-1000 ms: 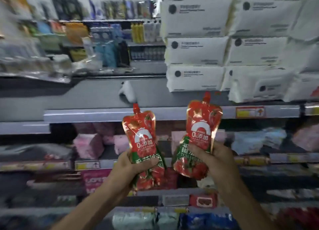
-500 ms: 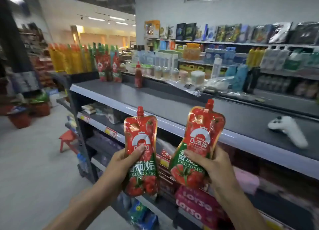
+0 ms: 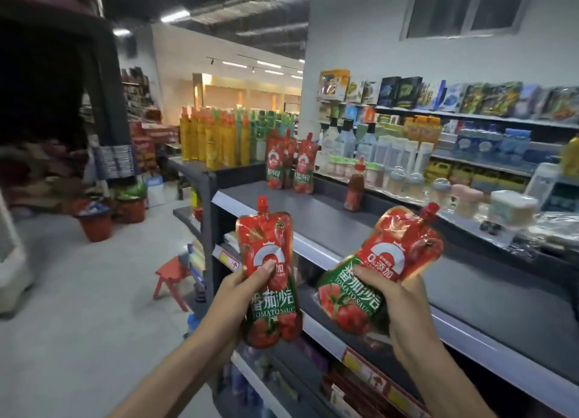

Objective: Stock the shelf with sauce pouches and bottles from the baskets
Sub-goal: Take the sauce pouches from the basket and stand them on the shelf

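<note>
Left hand (image 3: pixel 242 295) is gripping the upright pouch (image 3: pixel 266 254), right hand (image 3: pixel 399 305) is clutching the tilted pouch (image 3: pixel 379 273) at 3 o'clock of it. Both labels are reading "番茄沙司 TOMATO SAUCE", and both are hovering over the shelf (image 3: pixel 470 295) edge.

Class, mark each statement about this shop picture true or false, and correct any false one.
1. The left hand grips the left pouch; the right hand grips the right pouch. True.
2. The top shelf holds no pouches yet. False: standing pouches are at its far end.
3. A red sauce bottle stands on the top shelf. True.
4. The right pouch is held upright. False: it tilts to the right.
5. The stool on the floor is blue. False: it is red.
</note>
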### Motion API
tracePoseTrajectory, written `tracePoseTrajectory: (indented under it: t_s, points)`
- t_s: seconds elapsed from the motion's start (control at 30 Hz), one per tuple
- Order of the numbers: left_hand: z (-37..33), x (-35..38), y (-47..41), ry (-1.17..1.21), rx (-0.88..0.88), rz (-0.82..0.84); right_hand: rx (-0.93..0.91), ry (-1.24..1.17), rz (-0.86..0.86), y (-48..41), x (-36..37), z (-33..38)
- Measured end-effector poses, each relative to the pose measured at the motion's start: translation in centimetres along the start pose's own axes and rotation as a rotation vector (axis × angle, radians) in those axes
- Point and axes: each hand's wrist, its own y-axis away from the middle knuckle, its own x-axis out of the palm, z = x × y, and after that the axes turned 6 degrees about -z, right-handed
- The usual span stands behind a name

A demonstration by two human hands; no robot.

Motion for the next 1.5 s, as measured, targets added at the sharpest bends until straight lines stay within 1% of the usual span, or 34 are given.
tracePoseTrajectory:
  t_s: [0.1,0.23,0.33,0.5,0.63,0.8,1.0,1.17,1.27,1.33,1.4,1.47,1.5]
  points:
    - [-1.6,-1.4,-5.3,0.024,0.015,-0.001,-0.053,0.001,0.011,-4.5,4.0,-0.7]
    - [-3.5,-3.0,-13.2,0.019,0.026,0.009,-0.174,0.064,-0.063,-12.4,9.0,-2.0]
    - [-4.9,-3.2,-19.6,-0.017,0.054,0.045,-0.242,0.128,-0.079,-18.7,12.4,-2.7]
    - [-7.4,-2.6,-28.9,-0.062,0.123,0.112,-0.210,0.143,-0.177,-26.8,16.7,-4.2]
    - [-8.9,-1.6,-34.2,-0.108,0.188,0.184,-0.173,0.179,-0.259,-29.7,17.5,-5.2]
    - [-9.8,0.7,-41.4,-0.118,0.246,0.297,-0.206,0.290,-0.350,-31.6,17.7,-6.1]
    - [-9.0,3.1,-47.4,-0.121,0.230,0.425,-0.223,0.413,-0.386,-31.5,18.0,-6.8]
    - [-8.6,3.5,-50.7,-0.129,0.183,0.508,-0.140,0.393,-0.437,-31.0,18.0,-7.2]
    - [-8.5,3.3,-51.8,-0.140,0.164,0.554,-0.089,0.457,-0.466,-30.2,18.4,-6.9]
    - [-8.3,3.1,-52.3,-0.141,0.155,0.570,-0.097,0.493,-0.527,-29.0,18.6,-6.7]
    - [-8.1,2.9,-52.6,-0.129,0.145,0.587,-0.173,0.561,-0.683,-26.9,19.1,-6.6]
    - [-8.0,2.8,-52.7,-0.121,0.147,0.604,-0.361,0.625,-0.829,-24.4,20.2,-6.6]
    - [-7.9,2.7,-52.6,-0.117,0.154,0.610,-0.464,0.630,-0.849,-23.2,21.2,-6.4]
